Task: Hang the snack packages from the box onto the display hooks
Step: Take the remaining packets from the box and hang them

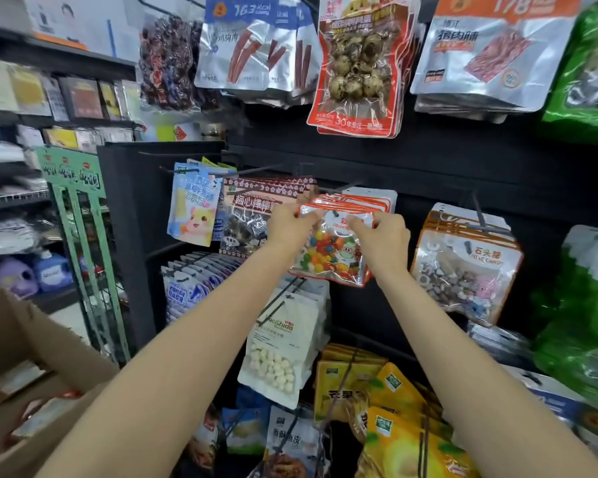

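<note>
A clear packet of colourful candy (332, 251) with a red-and-white top hangs at the front of a black display hook (351, 185), with several like packets stacked behind it. My left hand (288, 225) pinches the packet's top left corner. My right hand (382, 236) pinches its top right edge. The hook's tip shows through the hole in the packet's header between my hands. The cardboard box (32, 357) stands open at the lower left, and packages lie inside it.
Hooks all around carry other snack bags: a stone-candy bag (466, 267) to the right, a white bag of round sweets (283, 346) below, yellow bags (390, 408) at the bottom, a lollipop bag (247, 219) to the left. A green wire rack (83, 236) stands left of the black panel.
</note>
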`<state>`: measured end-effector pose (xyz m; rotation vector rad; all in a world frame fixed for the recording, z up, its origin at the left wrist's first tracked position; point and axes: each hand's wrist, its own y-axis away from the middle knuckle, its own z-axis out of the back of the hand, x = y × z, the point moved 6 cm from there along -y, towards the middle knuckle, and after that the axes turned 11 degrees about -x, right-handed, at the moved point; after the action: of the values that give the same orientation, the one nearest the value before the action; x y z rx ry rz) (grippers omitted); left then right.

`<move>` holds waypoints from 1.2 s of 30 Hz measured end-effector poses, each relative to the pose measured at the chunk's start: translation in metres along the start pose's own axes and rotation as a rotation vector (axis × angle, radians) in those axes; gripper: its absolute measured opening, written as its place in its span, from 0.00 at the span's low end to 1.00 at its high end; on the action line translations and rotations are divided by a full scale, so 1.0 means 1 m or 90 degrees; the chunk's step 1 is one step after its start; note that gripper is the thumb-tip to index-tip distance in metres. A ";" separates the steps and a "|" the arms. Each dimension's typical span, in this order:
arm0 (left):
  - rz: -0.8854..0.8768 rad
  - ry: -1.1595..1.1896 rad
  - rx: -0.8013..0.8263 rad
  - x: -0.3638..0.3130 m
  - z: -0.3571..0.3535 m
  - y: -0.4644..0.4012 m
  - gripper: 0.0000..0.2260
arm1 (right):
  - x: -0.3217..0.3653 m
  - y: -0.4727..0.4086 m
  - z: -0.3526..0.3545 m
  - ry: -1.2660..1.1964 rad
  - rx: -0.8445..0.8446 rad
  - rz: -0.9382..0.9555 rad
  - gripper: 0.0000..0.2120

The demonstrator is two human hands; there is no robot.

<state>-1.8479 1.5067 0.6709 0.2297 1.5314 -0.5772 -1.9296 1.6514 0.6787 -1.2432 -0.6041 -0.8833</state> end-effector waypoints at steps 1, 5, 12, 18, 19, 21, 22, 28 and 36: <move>-0.018 -0.015 -0.001 -0.001 -0.002 -0.001 0.10 | 0.000 0.001 0.001 0.014 -0.003 0.015 0.12; -0.181 -0.159 -0.047 -0.012 -0.007 -0.002 0.09 | 0.017 0.007 0.006 0.208 -0.096 0.230 0.12; -0.449 -0.333 -0.035 -0.018 -0.004 0.009 0.17 | 0.037 0.032 -0.018 0.392 -0.102 0.480 0.13; -0.440 -0.346 0.036 0.008 0.055 -0.005 0.12 | 0.051 0.077 -0.061 0.333 0.037 0.447 0.07; -0.421 -0.354 0.052 0.018 0.073 -0.010 0.11 | 0.056 0.088 -0.074 0.315 0.070 0.443 0.08; -0.365 -0.369 0.089 0.044 0.115 -0.019 0.10 | 0.068 0.115 -0.108 0.266 0.157 0.421 0.11; -0.328 -0.390 0.102 0.059 0.139 -0.022 0.10 | 0.072 0.130 -0.129 0.240 0.203 0.403 0.12; -0.123 -0.546 0.113 0.167 0.306 -0.032 0.07 | 0.087 0.249 -0.264 0.140 0.492 0.272 0.09; 0.208 -0.618 -0.078 0.322 0.497 -0.060 0.10 | 0.086 0.393 -0.449 0.152 0.825 0.238 0.11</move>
<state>-1.4635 1.1455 0.3946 0.0735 0.5641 -0.2548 -1.5853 1.2257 0.4263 -0.0485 -0.5550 -0.1772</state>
